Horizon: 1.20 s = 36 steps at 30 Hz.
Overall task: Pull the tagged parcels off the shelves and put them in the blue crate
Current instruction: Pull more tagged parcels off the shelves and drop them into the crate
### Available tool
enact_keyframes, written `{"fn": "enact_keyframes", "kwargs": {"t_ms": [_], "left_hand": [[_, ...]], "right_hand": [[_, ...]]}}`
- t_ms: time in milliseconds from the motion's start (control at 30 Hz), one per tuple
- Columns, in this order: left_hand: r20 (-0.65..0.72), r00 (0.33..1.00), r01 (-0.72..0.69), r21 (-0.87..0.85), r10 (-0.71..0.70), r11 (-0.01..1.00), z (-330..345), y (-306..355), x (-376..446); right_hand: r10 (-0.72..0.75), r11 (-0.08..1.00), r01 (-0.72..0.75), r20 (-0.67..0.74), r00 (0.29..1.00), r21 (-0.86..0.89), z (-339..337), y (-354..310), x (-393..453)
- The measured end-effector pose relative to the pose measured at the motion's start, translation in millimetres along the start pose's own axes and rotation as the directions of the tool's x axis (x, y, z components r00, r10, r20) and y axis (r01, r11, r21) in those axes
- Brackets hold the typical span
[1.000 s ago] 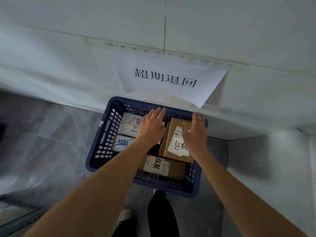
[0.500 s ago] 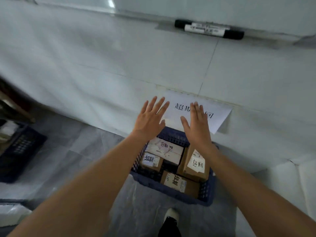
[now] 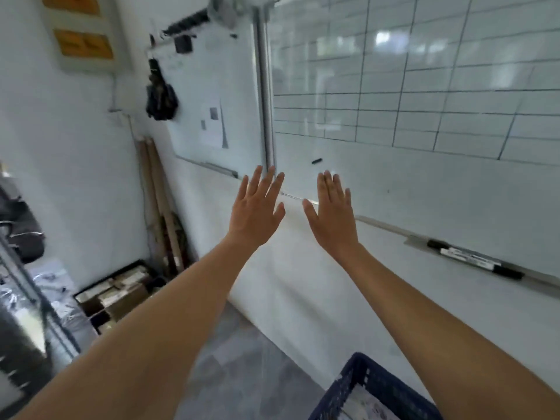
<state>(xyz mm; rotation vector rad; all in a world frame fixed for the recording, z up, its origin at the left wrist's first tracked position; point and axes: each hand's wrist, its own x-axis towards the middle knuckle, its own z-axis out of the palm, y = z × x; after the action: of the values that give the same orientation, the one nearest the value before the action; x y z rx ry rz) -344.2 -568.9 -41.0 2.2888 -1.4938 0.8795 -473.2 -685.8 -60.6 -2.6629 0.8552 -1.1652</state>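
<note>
Only a corner of the blue crate shows at the bottom edge, on the grey floor below my right forearm; a pale parcel peeks out inside it. My left hand is raised in front of the white wall with fingers spread and straight, holding nothing. My right hand is beside it at the same height, fingers straight and together, also empty. Both hands are well above the crate and apart from it.
A gridded whiteboard fills the upper right, with a black marker on its ledge. A dark crate of boxes sits on the floor at the left near leaning wooden poles. A metal shelf frame stands far left.
My view has swung up and left, away from the blue crate. Both hands rose out of the crate, leaving the parcels in it, and now hang empty before the wall.
</note>
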Motion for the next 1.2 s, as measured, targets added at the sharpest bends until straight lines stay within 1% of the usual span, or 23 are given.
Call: {"fn": "enact_keyframes", "kwargs": {"t_ms": [133,233,333,400,467,533,600,667,767,867,933,1000,1100,1200], "left_hand": [[-0.049,0.99,0.138,0.132,-0.132,0.982,-47,-58,-9],[-0.099,0.964,0.264,0.211,-0.248,0.941,-74,-85,-24],[-0.119,0.922,0.388,0.262,-0.369,0.884,-96,-111,-50],[-0.132,0.896,0.445,0.295,-0.425,0.846,-108,-127,-73],[-0.178,0.872,0.49,0.336,-0.457,0.805,-123,-144,-100],[-0.194,0.846,0.531,0.398,-0.497,0.748,-139,-160,-133],[-0.193,0.803,0.582,0.458,-0.563,0.672,-157,-174,-169],[-0.208,0.745,0.638,0.5,-0.634,0.585,-178,-184,-205],[-0.255,0.657,0.697,0.564,-0.709,0.443,-211,-198,-266],[-0.288,0.583,0.728,0.6,-0.76,0.331,-244,-213,-322],[-0.323,0.542,0.747,0.609,-0.776,0.268,-264,-223,-350],[-0.355,0.522,0.751,0.623,-0.776,0.22,-282,-234,-373],[-0.368,0.517,0.732,0.659,-0.773,0.175,-307,-256,-402],[-0.413,0.461,0.759,0.642,-0.785,0.108,-328,-281,-427]], "right_hand": [[-0.136,0.99,0.137,-0.019,0.991,0.041,9,-63,35],[-0.26,0.965,0.261,-0.026,0.965,0.031,12,-106,47],[-0.419,0.908,0.419,-0.006,0.908,0.032,18,-150,46],[-0.509,0.859,0.508,0.001,0.861,0.059,24,-181,40],[-0.581,0.81,0.576,0.021,0.813,0.113,33,-214,30],[-0.636,0.763,0.622,0.035,0.771,0.179,43,-247,17],[-0.683,0.717,0.657,0.044,0.73,0.234,53,-278,1],[-0.716,0.681,0.682,0.047,0.697,0.266,61,-308,-16],[-0.787,0.593,0.737,0.041,0.615,0.323,64,-362,-42],[-0.832,0.504,0.76,-0.004,0.554,0.411,61,-417,-71],[-0.846,0.456,0.757,-0.037,0.532,0.468,61,-451,-91],[-0.856,0.424,0.755,-0.051,0.514,0.5,62,-485,-110],[-0.877,0.382,0.758,-0.051,0.477,0.529,62,-533,-130],[-0.898,0.328,0.777,-0.077,0.433,0.537,62,-579,-141]]}}
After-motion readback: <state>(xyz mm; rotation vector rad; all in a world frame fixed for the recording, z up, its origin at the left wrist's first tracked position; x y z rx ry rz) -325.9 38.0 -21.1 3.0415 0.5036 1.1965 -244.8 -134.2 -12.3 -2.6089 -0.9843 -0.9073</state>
